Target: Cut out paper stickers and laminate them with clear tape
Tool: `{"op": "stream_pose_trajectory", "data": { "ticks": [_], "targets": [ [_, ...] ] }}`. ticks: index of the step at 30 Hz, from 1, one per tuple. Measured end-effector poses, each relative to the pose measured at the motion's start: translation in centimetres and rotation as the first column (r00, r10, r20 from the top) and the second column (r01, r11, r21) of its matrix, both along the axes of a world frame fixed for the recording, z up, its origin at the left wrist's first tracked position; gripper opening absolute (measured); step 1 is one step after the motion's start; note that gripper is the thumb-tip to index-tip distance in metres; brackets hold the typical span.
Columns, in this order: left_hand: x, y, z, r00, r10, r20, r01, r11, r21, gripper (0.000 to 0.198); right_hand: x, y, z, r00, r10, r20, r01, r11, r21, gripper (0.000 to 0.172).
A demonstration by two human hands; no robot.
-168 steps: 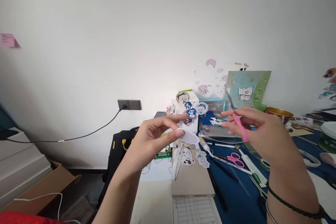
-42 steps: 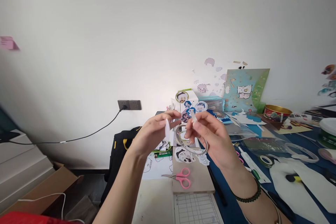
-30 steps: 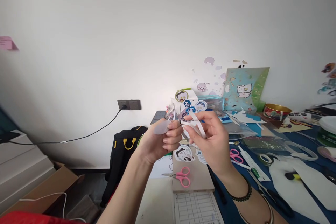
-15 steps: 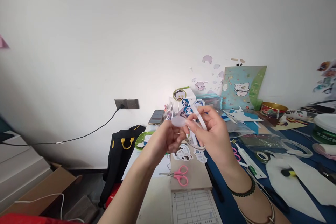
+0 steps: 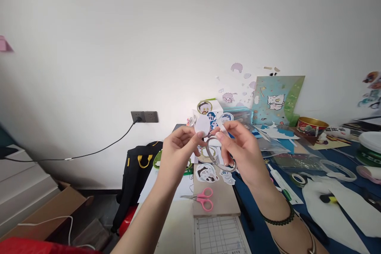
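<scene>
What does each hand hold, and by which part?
The left hand pinches a white round cutout at its lower edge. The right hand holds a thin tape ring, apparently by its loose end.

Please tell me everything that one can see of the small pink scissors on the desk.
The pink scissors are small, with two pink plastic-looking loop handles and short, thin metal blades. They appear shut and lie flat, handles to the right, tips pointing left. The handles rest on a brown board; the blades reach past its left edge. Nothing holds them.
</scene>
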State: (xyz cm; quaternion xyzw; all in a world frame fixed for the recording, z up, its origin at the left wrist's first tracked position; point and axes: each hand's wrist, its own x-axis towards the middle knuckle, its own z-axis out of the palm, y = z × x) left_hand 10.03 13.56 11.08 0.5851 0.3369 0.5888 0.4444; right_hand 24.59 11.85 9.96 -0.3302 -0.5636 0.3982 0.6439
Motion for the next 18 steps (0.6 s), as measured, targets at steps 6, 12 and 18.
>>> {"op": "stream_pose_trajectory", "data": {
  "ticks": [6, 12, 18],
  "targets": [
    [-1.4, -0.1, 0.7, 0.996, 0.045, -0.081, -0.045, 0.999, 0.004, 0.012, 1.7, -1.4, 1.3, 0.940, -0.007, 0.340, -0.002, 1.000, 0.028, 0.021],
    [-2.2, -0.6, 1.4, 0.972, 0.083, -0.220, -0.065, 0.994, 0.087, 0.013, 2.9, -2.7, 2.2, 0.796, -0.137, 0.590, 0.109, 0.991, 0.082, 0.018],
    [-2.2, -1.0, 1.4, 0.944, 0.062, -0.323, -0.036, 0.996, 0.085, 0.018, 2.6, -2.8, 2.1, 0.734, -0.081, 0.674, 0.070, 0.997, 0.044, 0.019]
  ]
}}
